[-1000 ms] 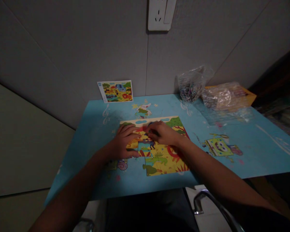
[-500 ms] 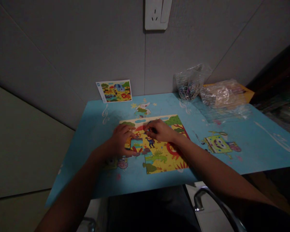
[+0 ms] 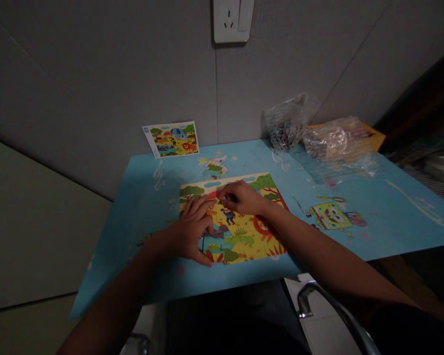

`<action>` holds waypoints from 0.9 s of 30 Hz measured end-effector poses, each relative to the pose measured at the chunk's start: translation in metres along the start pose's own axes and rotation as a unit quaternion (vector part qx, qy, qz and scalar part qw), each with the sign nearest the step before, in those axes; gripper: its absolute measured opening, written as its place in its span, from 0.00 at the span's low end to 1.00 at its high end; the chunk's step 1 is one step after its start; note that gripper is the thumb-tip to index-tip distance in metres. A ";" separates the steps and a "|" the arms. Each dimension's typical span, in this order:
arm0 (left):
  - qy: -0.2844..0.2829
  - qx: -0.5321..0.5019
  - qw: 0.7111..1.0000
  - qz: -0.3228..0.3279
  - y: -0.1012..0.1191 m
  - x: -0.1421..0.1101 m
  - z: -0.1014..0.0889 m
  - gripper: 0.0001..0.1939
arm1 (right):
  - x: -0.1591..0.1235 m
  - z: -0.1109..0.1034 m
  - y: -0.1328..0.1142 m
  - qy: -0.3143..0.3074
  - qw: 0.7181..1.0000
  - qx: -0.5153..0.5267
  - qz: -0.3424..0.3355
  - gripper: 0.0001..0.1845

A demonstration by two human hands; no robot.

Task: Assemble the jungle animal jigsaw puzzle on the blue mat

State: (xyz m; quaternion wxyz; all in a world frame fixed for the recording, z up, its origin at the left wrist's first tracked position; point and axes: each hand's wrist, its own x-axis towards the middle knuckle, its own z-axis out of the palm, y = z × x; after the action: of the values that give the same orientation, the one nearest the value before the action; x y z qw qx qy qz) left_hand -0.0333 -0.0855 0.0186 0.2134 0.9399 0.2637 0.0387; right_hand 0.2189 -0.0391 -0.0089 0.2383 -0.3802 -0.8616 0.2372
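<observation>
A colourful animal jigsaw puzzle lies flat on the blue table, its pieces forming a nearly rectangular picture with a lion, a crocodile and trees. My left hand rests over its left side, fingers spread and thumb stretched toward the bottom edge. Beneath that hand, a lower-left puzzle piece with red leaves lies against the neighbouring pieces; part of it is covered. Curled fingers of my right hand rest on the upper middle of the puzzle, thumb close to the index finger. Whatever is between them is hidden.
A picture card of the same scene leans on the wall at the back left. Clear plastic bags and a yellow-orange envelope sit at the back right. Cartoon figures decorate the tabletop. A socket is on the wall.
The left hand's piece has moved down into the puzzle's lower-left area, and that hand has spread wider. My right hand stays in about the same place on the puzzle. The view shifted slightly.
</observation>
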 end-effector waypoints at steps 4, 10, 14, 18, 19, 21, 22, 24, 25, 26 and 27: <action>-0.003 0.003 1.000 0.025 0.006 0.000 -0.001 0.35 | 0.000 0.001 0.001 -0.003 1.000 0.006 0.013 0.10; 0.002 -0.017 1.000 0.018 0.003 -0.004 -0.005 0.30 | 0.001 0.001 0.000 -0.013 0.999 0.014 0.028 0.09; 0.011 -0.039 0.999 0.007 0.004 -0.002 -0.005 0.31 | 0.001 0.001 -0.001 -0.018 0.999 0.006 0.036 0.10; 0.008 -0.031 0.999 -0.005 0.003 -0.001 -0.003 0.31 | 0.002 0.001 0.000 -0.012 1.000 -0.003 0.026 0.10; 0.009 -0.030 0.999 -0.004 0.003 -0.001 -0.003 0.31 | 0.002 0.002 0.000 -0.011 1.000 -0.005 0.024 0.10; 0.009 -0.035 0.999 -0.001 0.002 -0.001 -0.001 0.33 | 0.002 0.001 -0.001 -0.012 1.000 -0.006 0.022 0.11; 0.005 -0.038 0.999 0.000 0.002 -0.001 -0.001 0.34 | 0.002 0.001 -0.001 -0.014 1.000 -0.004 0.023 0.11; -0.007 -0.045 0.999 0.005 0.003 0.000 -0.001 0.35 | 0.002 0.000 -0.002 -0.017 0.999 0.001 0.027 0.11; -0.011 -0.048 0.999 0.008 0.004 0.000 -0.001 0.34 | 0.002 0.000 -0.003 -0.018 0.999 0.002 0.029 0.11; -0.014 -0.050 0.999 0.010 0.005 0.000 -0.002 0.32 | 0.002 -0.001 -0.003 -0.018 0.999 0.002 0.031 0.11; -0.015 -0.052 0.998 0.012 0.006 0.000 -0.003 0.30 | 0.002 -0.001 -0.003 -0.017 0.999 0.003 0.032 0.11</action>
State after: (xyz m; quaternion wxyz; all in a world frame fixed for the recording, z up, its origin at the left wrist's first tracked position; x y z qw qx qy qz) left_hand -0.0310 -0.0888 0.0236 0.2655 0.9310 0.2472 0.0406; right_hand 0.2163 -0.0393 -0.0057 0.2171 -0.4027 -0.8524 0.2534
